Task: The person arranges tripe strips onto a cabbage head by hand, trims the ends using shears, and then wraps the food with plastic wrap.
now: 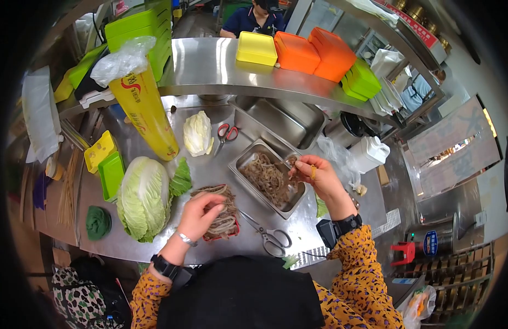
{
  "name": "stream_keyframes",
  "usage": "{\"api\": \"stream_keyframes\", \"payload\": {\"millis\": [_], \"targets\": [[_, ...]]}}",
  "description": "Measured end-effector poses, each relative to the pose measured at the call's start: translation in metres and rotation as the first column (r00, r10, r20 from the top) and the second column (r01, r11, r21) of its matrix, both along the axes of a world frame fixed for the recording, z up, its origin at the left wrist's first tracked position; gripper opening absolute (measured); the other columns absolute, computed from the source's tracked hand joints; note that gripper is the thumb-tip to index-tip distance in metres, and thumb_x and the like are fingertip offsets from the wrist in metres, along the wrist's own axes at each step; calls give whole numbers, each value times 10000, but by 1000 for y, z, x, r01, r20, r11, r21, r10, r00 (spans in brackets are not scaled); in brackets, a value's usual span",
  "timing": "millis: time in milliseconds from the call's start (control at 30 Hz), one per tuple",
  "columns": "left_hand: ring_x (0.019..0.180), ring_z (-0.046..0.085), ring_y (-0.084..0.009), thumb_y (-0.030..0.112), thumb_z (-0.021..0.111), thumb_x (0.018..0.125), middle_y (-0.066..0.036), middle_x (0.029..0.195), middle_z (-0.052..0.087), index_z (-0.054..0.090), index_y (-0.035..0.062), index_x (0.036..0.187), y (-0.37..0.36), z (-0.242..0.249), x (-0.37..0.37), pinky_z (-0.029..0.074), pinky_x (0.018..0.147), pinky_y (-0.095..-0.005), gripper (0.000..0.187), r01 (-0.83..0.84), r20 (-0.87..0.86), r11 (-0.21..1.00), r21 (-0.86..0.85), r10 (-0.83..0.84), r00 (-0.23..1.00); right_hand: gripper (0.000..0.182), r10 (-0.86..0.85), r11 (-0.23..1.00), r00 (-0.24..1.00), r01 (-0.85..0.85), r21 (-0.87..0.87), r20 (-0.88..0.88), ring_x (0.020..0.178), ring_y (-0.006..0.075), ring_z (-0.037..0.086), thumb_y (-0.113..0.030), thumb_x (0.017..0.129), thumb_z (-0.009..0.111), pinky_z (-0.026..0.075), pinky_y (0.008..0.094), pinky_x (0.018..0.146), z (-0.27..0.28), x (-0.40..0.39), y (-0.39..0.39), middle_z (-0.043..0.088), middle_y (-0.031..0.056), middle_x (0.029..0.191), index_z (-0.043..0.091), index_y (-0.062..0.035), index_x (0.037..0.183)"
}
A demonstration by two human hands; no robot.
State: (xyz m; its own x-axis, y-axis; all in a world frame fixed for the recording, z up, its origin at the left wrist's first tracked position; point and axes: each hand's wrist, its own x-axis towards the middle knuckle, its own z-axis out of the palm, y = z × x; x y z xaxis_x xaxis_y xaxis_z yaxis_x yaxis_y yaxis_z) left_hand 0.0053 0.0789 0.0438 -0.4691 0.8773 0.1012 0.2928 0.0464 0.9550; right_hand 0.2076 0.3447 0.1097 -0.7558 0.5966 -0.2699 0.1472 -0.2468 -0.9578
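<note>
With twelve o'clock straight away from you, your right hand (pixel 320 174) is at about three o'clock of the small steel tray (pixel 289 209), its thumb and fingertips together on a pinch of brown strips (pixel 263 176). More of them lie heaped in that tray, whose long axis runs roughly from half past ten to half past four.

Your left hand (pixel 201 214) is loosely curled over the bundle of strips (pixel 226 223) — you can't tell from here whether its fingertips have closed on any. The bundle lies at about eight o'clock of the tray, its length roughly eleven to five, with a red edge showing beneath. Your left hand is the nearer to the bundle, your right to the tray.

Both lie on the steel counter (pixel 213 171). The grey-handled scissors (pixel 276 242) rest at four o'clock of the bundle, blades toward ten. A whole cabbage (pixel 144 200) lies at nine, close by your left hand; the deep steel pan (pixel 282 122) sits beyond the tray, near twelve. A clear plastic bag (pixel 340 159) is at two from your right hand — just beside it.
</note>
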Motion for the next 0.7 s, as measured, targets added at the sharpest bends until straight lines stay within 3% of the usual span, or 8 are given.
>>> {"api": "stream_keyframes", "payload": {"millis": [167, 267, 300, 333, 500, 567, 667, 700], "targets": [[901, 631, -148, 140, 630, 889, -93, 1054, 635, 622, 34, 1129, 60, 15, 15, 505, 774, -276, 262, 159, -105, 987, 37, -155, 982, 183, 45, 997, 992, -37, 67, -120, 803, 134, 652, -178, 905, 658, 521, 264, 734, 43, -15, -22, 692, 57, 888, 641, -44, 1027], [1017, 616, -188, 335, 502, 976, -101, 1194, 607, 567, 59, 1228, 97, -8, 24, 483, 880, -343, 379, 132, -48, 979, 158, -126, 991, 188, 46, 995, 987, -32, 93, -156, 810, 130, 646, -168, 897, 668, 516, 264, 743, 62, -21, -34, 691, 59, 888, 642, -36, 1030], [1059, 601, -209, 420, 416, 989, -104, 1224, 598, 539, 72, 1262, 102, -5, 31, 465, 913, -376, 458, 183, 468, 979, 92, -205, 860, 196, 45, 995, 987, -31, 91, -156, 811, 123, 643, -163, 894, 672, 512, 260, 747, 63, -22, -36, 691, 58, 890, 641, -32, 1035], [1102, 586, -231, 505, 331, 1003, -106, 1254, 589, 510, 86, 1296, 106, -2, 36, 447, 946, -409, 542, 260, 855, 964, 58, -182, 485, 203, 43, 996, 987, -30, 87, -156, 812, 117, 639, -158, 890, 676, 509, 257, 750, 63, -24, -39, 691, 57, 891, 639, -28, 1041], [1053, 596, -243, 529, 297, 1000, -103, 1143, 616, 488, 93, 1305, 113, -8, 50, 487, 895, -407, 565, 103, 960, 964, 243, -255, 117, 187, 77, 926, 997, -81, 369, 26, 852, 146, 644, -128, 872, 675, 512, 294, 788, 14, -25, -57, 687, 52, 920, 655, -12, 1018], [1020, 603, -237, 500, 310, 1006, -109, 1115, 611, 517, 81, 1266, 118, -26, 46, 504, 878, -415, 535, 122, 903, 894, 430, -429, -39, 204, 31, 434, 990, -135, 891, 135, 952, 195, 636, -122, 846, 686, 508, 334, 824, -4, -23, -67, 664, 83, 1014, 664, -13, 1017], [1000, 606, -229, 467, 331, 1012, -113, 1110, 614, 542, 74, 1233, 122, -18, 59, 516, 856, -400, 497, 15, 985, 986, 165, -166, 55, 239, -206, 480, 973, 193, 856, -104, 1022, 234, 612, -118, 826, 694, 495, 355, 853, -17, -17, -77, 624, 107, 1111, 665, -33, 1047], [987, 604, -211, 409, 352, 1018, -79, 1070, 632, 594, 84, 1170, 121, -11, 63, 518, 844, -373, 433, -17, 976, 988, 151, -146, 161, 315, -267, 648, 944, 326, 689, -195, 1034, 227, 598, -236, 873, 661, 492, 349, 843, -43, -10, -72, 585, 75, 1210, 626, -105, 1157]]}}
